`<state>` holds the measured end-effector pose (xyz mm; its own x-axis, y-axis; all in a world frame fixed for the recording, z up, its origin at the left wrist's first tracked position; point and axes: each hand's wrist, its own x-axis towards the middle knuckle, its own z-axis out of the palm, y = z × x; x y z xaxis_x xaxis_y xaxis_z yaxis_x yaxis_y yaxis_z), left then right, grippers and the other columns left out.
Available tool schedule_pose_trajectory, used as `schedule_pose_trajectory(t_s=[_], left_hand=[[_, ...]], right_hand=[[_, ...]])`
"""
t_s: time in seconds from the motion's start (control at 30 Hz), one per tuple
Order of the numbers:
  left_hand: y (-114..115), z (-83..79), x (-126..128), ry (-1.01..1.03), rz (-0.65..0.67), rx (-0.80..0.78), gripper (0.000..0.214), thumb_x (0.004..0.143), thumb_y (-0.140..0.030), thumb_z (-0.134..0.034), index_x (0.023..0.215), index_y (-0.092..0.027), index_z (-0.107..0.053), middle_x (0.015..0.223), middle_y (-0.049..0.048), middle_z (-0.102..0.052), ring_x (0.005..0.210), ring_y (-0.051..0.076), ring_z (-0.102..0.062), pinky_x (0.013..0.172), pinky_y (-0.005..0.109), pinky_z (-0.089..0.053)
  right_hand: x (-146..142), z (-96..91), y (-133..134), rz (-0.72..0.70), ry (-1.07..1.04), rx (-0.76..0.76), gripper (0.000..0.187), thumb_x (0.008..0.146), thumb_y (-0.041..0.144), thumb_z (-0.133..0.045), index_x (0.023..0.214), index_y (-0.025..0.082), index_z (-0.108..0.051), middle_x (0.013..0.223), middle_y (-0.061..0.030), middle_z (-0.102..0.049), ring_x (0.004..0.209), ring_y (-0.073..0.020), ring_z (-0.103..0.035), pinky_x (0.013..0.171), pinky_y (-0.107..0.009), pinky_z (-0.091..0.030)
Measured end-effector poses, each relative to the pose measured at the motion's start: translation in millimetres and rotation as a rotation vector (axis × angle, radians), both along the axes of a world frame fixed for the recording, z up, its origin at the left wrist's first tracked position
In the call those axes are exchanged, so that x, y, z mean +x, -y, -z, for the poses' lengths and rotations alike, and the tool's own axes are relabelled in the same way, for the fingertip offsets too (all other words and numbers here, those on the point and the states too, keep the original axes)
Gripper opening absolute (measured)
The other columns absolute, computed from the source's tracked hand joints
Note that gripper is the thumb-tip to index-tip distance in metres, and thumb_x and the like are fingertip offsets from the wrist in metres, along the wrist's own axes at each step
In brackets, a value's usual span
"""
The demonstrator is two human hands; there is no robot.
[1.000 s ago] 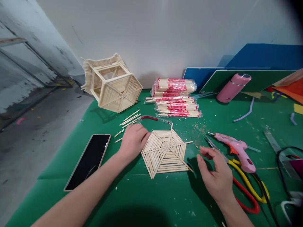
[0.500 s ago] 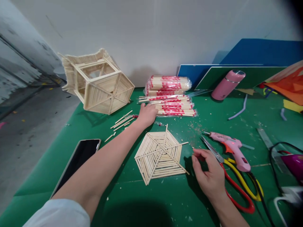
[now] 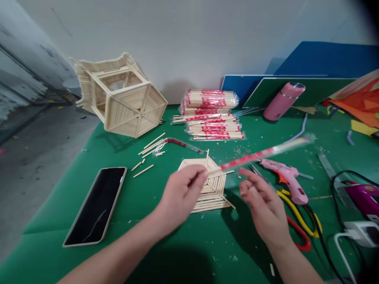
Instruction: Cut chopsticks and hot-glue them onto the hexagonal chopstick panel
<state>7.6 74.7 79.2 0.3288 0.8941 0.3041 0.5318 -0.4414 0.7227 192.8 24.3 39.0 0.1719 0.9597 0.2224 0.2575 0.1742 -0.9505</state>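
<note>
My left hand (image 3: 182,195) is closed on one end of a wrapped pair of chopsticks (image 3: 260,154) with red print, held in the air and pointing up to the right. Under it lies a flat hexagon of glued sticks (image 3: 211,193) on the green table (image 3: 177,248). My right hand (image 3: 262,207) hovers just right of the hexagon, fingers loosely curled and apart, holding nothing. Behind, packs of wrapped chopsticks (image 3: 211,114) are stacked near the wall.
A hexagonal stick lantern frame (image 3: 121,98) lies at the back left, loose cut sticks (image 3: 149,148) and a torn wrapper (image 3: 180,144) before it. A phone (image 3: 96,205) lies left. Pink glue gun (image 3: 286,175), yellow-red scissors (image 3: 299,221), a pink bottle (image 3: 281,100) and cables sit right.
My left hand went from the hexagon back to the stacked packs, took a wrapped pair of chopsticks and brought it forward over the hexagon. The right hand rose slightly.
</note>
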Motion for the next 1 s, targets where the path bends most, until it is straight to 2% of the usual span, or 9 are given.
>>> schedule_pose_trajectory(t_s=[0.07, 0.13, 0.27, 0.4, 0.63, 0.83, 1.0], left_hand=[[25, 3.1, 1, 0.024, 0.094, -0.140, 0.018, 0.085, -0.024, -0.041, 0.079, -0.018, -0.056, 0.067, -0.0022, -0.057, 0.059, 0.008, -0.050, 0.052, 0.019, -0.039], [43, 6.8, -1, 0.028, 0.126, -0.264, 0.018, 0.086, -0.025, -0.040, 0.078, -0.018, -0.056, 0.066, -0.0020, -0.057, 0.058, 0.009, -0.049, 0.051, 0.019, -0.038], [69, 14.1, -6, 0.047, 0.171, -0.502, 0.027, 0.087, -0.029, -0.038, 0.067, -0.018, -0.051, 0.059, -0.0022, -0.052, 0.054, 0.009, -0.046, 0.049, 0.019, -0.034], [89, 19.6, -4, 0.209, 0.229, -0.582, 0.033, 0.088, -0.029, -0.035, 0.059, -0.017, -0.046, 0.053, -0.0025, -0.046, 0.051, 0.008, -0.043, 0.048, 0.018, -0.032], [103, 24.2, 3, 0.349, 0.233, -0.674, 0.038, 0.086, -0.031, -0.037, 0.053, -0.016, -0.046, 0.049, -0.0015, -0.046, 0.049, 0.008, -0.042, 0.049, 0.019, -0.032], [106, 23.3, 5, 0.414, 0.205, -0.719, 0.039, 0.086, -0.030, -0.038, 0.052, -0.014, -0.046, 0.050, -0.0008, -0.046, 0.051, 0.008, -0.042, 0.052, 0.018, -0.032], [107, 24.9, 11, 0.444, 0.160, -0.774, 0.036, 0.086, -0.033, -0.037, 0.055, -0.016, -0.040, 0.051, -0.0039, -0.037, 0.049, 0.007, -0.033, 0.046, 0.018, -0.026]], right_hand=[[-4, -11.4, 1, 0.032, -0.259, -0.016, 0.024, 0.085, 0.034, -0.040, 0.099, 0.023, -0.056, 0.060, 0.0022, -0.045, 0.049, -0.0105, -0.043, 0.045, -0.024, -0.039], [-7, -17.5, 4, 0.084, -0.352, -0.017, 0.019, 0.084, 0.033, -0.043, 0.084, 0.023, -0.059, 0.056, 0.0029, -0.043, 0.047, -0.0095, -0.040, 0.043, -0.022, -0.036], [-11, -12.6, 19, 0.050, -0.284, -0.045, 0.013, 0.083, 0.028, -0.048, 0.082, 0.022, -0.060, 0.058, 0.0016, -0.050, 0.048, -0.0095, -0.041, 0.042, -0.022, -0.035], [-16, -5.2, 35, -0.035, -0.203, -0.091, 0.011, 0.083, 0.025, -0.049, 0.081, 0.021, -0.060, 0.060, 0.0015, -0.052, 0.049, -0.0085, -0.042, 0.043, -0.020, -0.036], [-21, -10.0, 47, -0.193, -0.165, -0.138, 0.009, 0.081, 0.022, -0.051, 0.079, 0.023, -0.060, 0.058, 0.0042, -0.054, 0.048, -0.0064, -0.045, 0.044, -0.014, -0.037], [-36, -3.7, 61, -0.311, -0.187, -0.243, 0.014, 0.081, 0.024, -0.051, 0.070, 0.020, -0.058, 0.058, 0.0025, -0.054, 0.051, -0.0087, -0.048, 0.048, -0.017, -0.040], [-37, 1.5, 64, -0.292, -0.205, -0.232, 0.013, 0.078, 0.022, -0.053, 0.067, 0.019, -0.060, 0.059, 0.0016, -0.055, 0.054, -0.0094, -0.049, 0.050, -0.018, -0.041]])
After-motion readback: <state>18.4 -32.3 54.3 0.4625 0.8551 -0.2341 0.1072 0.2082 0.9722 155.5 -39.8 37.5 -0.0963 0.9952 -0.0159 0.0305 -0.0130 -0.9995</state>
